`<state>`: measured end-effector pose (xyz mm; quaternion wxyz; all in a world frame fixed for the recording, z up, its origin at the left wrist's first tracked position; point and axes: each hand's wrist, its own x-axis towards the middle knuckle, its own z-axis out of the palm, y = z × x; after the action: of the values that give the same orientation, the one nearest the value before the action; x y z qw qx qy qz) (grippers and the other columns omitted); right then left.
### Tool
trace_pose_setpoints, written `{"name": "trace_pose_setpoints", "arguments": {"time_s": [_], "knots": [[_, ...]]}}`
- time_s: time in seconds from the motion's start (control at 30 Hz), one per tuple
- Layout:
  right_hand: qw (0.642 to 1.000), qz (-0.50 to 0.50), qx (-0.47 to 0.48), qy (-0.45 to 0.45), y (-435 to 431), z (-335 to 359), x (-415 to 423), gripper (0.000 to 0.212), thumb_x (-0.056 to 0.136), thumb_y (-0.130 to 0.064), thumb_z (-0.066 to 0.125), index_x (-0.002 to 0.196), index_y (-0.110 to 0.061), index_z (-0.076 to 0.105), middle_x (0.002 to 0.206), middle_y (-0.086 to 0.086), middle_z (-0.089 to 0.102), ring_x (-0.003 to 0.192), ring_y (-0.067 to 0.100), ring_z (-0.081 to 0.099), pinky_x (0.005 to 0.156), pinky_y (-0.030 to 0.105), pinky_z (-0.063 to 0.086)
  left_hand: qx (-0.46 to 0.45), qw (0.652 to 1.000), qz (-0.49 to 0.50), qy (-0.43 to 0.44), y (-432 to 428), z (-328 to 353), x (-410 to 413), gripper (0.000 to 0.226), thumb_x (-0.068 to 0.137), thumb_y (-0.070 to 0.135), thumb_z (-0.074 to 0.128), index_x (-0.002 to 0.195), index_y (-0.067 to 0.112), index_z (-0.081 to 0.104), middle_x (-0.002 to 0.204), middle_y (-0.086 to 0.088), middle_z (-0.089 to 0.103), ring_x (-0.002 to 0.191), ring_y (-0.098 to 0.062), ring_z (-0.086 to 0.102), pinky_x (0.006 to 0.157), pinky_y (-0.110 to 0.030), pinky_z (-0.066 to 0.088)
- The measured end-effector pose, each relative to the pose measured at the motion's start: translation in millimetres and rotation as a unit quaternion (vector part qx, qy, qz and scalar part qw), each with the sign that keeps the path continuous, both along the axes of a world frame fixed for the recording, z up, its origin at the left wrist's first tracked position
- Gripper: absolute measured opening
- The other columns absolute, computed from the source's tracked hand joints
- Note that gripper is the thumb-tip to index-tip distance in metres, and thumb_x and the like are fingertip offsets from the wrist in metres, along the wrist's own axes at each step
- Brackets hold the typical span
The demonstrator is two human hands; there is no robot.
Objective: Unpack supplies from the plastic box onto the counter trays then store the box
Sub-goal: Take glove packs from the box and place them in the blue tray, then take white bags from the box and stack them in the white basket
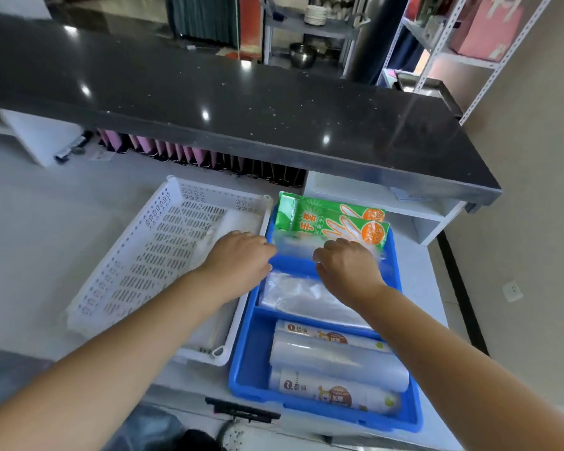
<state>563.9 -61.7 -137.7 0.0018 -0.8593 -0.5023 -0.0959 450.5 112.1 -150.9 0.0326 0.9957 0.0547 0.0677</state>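
While the white box [137, 262] sits beside the blue tray [245, 362], the left hand [241, 255] and right hand [349, 260] grip a clear packet [293, 247] with curled fingers over the tray's far section.

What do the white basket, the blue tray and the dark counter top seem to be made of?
White basket: probably rigid moulded plastic, matte; regular slots pierce its walls and floor.
Blue tray: likely moulded plastic, slightly glossy, with a smooth rounded rim.
Dark counter top: perhaps polished stone or composite; it mirrors lamps and shows pale specks.
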Motion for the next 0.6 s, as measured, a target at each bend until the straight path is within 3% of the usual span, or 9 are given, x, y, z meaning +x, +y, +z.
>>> {"name": "trace_pose_setpoints", "arguments": {"time_s": [0.1,0.17,0.27,0.37,0.6], "knots": [[0.998,0.058,-0.011,-0.017,4,4,-30,0.017,0.054,-0.001,0.075,0.051,-0.008,0.06,0.047,0.008,0.054,0.042,0.029,0.052,0.041,0.023,0.034,0.002,0.999,0.047,-0.002,-13,3,-46,0.017,0.088,0.023,0.047,0.093,0.015,0.061,0.091,0.0,0.062,0.089,-0.022,0.057,0.072,-0.03,0.035],[0.995,0.1,-0.016,-0.025,9,4,-54,0.02,0.048,-0.001,0.076,0.048,-0.01,0.058,0.045,0.008,0.053,0.04,0.028,0.052,0.039,0.022,0.036,0.005,0.997,0.083,0.009,-21,3,-81,0.013,0.085,0.02,0.047,0.085,0.014,0.059,0.085,-0.001,0.06,0.082,-0.023,0.057,0.064,-0.029,0.032],[0.985,0.162,-0.031,-0.039,20,6,-91,0.024,0.042,-0.002,0.077,0.047,-0.013,0.056,0.044,0.004,0.052,0.039,0.025,0.051,0.039,0.019,0.032,0.019,0.988,0.149,0.036,-26,2,-137,0.019,0.085,0.021,0.046,0.091,0.013,0.062,0.088,-0.003,0.061,0.081,-0.024,0.057,0.059,-0.027,0.031],[0.971,0.234,-0.012,-0.043,38,6,-130,0.028,0.039,0.0,0.075,0.045,-0.014,0.052,0.044,0.003,0.049,0.039,0.023,0.048,0.042,0.018,0.026,0.025,0.974,0.22,0.041,-25,5,-197,0.023,0.087,0.027,0.044,0.095,0.014,0.062,0.095,-0.003,0.064,0.086,-0.024,0.058,0.06,-0.028,0.032],[0.933,0.355,0.003,-0.053,90,-2,-235,0.024,0.042,-0.002,0.075,0.047,-0.014,0.055,0.045,0.003,0.053,0.041,0.024,0.05,0.04,0.02,0.035,0.025,0.915,0.399,0.043,-12,12,-343,0.022,0.086,0.032,0.049,0.1,0.02,0.061,0.103,-0.002,0.064,0.099,-0.026,0.059,0.073,-0.033,0.044]]}}
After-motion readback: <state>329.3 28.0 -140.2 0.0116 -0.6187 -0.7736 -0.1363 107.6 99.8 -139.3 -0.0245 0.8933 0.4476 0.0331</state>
